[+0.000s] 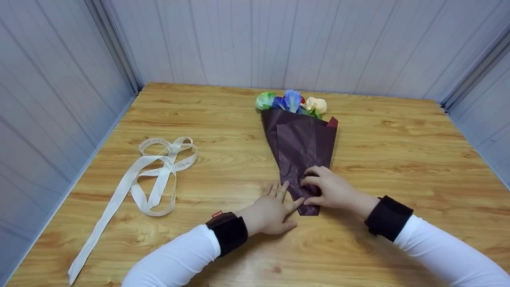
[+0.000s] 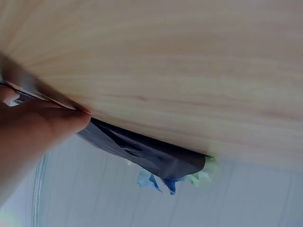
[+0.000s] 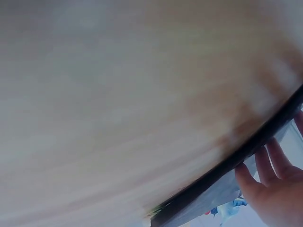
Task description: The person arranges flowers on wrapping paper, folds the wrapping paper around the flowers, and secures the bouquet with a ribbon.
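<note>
The bouquet [image 1: 299, 137] looks largely wrapped: dark purple wrapping paper [image 1: 297, 157] is folded across its front and tapers to the near end, leaving the green flower [image 1: 265, 101], blue flower [image 1: 293, 100] and cream flower [image 1: 316, 105] showing at the far end. Nothing visible binds the paper yet; the printed white ribbon [image 1: 112, 207] lies loose and untied on the left of the table [image 1: 223, 135], well apart from the bouquet, so tying appears to be left. The bouquet lies right of centre, its narrow near end between the hands. The left hand [image 1: 271, 213] is spread, fingertips touching the paper's left edge. The right hand [image 1: 330, 189] has parted, slightly bent fingers, tips resting on the paper's front.
</note>
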Demonstrator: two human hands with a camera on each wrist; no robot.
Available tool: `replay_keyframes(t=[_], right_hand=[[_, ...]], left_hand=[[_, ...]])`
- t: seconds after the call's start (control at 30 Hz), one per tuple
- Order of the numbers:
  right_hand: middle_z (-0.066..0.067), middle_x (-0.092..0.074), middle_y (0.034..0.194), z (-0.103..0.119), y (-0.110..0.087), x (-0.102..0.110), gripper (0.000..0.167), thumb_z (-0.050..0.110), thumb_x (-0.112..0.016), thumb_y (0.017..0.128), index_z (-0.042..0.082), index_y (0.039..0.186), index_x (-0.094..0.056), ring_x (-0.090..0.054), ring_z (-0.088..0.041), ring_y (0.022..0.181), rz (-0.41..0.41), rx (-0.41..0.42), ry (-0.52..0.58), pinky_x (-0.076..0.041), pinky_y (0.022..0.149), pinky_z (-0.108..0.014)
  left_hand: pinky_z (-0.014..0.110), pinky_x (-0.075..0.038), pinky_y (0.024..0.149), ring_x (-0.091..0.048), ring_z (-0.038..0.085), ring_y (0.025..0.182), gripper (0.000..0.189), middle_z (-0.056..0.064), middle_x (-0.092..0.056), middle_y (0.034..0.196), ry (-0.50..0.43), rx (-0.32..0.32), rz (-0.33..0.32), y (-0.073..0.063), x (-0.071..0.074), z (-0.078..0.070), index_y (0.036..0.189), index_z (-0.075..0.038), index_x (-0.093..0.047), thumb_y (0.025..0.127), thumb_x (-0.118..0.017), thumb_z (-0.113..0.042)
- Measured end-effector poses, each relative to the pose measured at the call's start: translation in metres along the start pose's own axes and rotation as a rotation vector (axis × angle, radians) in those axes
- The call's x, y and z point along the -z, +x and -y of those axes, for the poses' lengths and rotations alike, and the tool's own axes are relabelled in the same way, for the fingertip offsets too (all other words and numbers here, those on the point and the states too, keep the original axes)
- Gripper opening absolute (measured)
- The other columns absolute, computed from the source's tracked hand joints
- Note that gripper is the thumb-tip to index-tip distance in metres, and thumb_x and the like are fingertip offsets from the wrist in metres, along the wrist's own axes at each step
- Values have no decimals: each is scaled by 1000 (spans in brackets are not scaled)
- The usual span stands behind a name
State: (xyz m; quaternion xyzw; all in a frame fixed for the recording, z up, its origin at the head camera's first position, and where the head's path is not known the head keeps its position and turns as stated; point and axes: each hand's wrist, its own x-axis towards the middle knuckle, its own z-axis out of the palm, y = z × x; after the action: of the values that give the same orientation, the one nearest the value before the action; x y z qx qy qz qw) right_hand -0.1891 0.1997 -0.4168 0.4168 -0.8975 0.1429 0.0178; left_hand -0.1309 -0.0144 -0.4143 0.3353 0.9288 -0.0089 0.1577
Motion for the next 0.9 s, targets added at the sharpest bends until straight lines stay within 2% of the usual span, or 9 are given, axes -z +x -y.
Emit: replay_keyframes(t=[0.2, 0.33, 0.47, 0.63, 0.77, 0.9], right_hand=[[-16, -53, 118, -2, 1, -1, 47, 40, -80, 72, 12, 106, -64, -51, -31, 101, 1, 26, -2, -46, 83, -46], [-17, -51, 121, -1, -1, -1, 59, 48, -81, 68, 12, 110, -62, -49, -32, 104, 16, 16, -9, -45, 86, -48], [-19, -46, 127, 1, -3, -1, 70, 54, -81, 62, 12, 114, -59, -46, -35, 111, 51, -17, 10, -42, 93, -51], [-20, -43, 130, -1, -3, -3, 82, 56, -83, 54, 11, 117, -57, -42, -36, 115, 96, -29, 35, -39, 96, -53], [-22, -41, 131, -3, -2, -2, 92, 57, -84, 46, 11, 120, -54, -41, -38, 116, 125, 10, 18, -39, 95, -55], [-24, -40, 130, -8, -2, -1, 99, 61, -83, 44, 9, 121, -50, -41, -41, 116, 131, 79, -17, -39, 93, -59]], left_hand=[[56, -3, 115, 0, 41, 144, 61, 26, -6, 155, -8, -15, 23, 0, 1, 2, 150, -39, -15, 96, -36, -57], [58, 2, 114, 8, 39, 144, 56, 26, -3, 155, -36, -73, 69, 0, 5, 8, 147, -45, -19, 96, -37, -56], [58, 7, 113, 15, 40, 143, 47, 25, 1, 156, -99, -132, 115, -1, 10, 18, 142, -50, -27, 97, -39, -53], [59, 13, 111, 21, 41, 140, 39, 22, 5, 156, -206, -160, 157, -1, 13, 25, 137, -52, -37, 98, -40, -48], [60, 15, 109, 23, 41, 139, 36, 22, 5, 156, -243, -166, 164, 0, 14, 27, 135, -52, -41, 99, -39, -46], [60, 16, 109, 23, 40, 140, 35, 21, 5, 156, -272, -155, 159, 0, 14, 27, 133, -50, -45, 99, -40, -45]])
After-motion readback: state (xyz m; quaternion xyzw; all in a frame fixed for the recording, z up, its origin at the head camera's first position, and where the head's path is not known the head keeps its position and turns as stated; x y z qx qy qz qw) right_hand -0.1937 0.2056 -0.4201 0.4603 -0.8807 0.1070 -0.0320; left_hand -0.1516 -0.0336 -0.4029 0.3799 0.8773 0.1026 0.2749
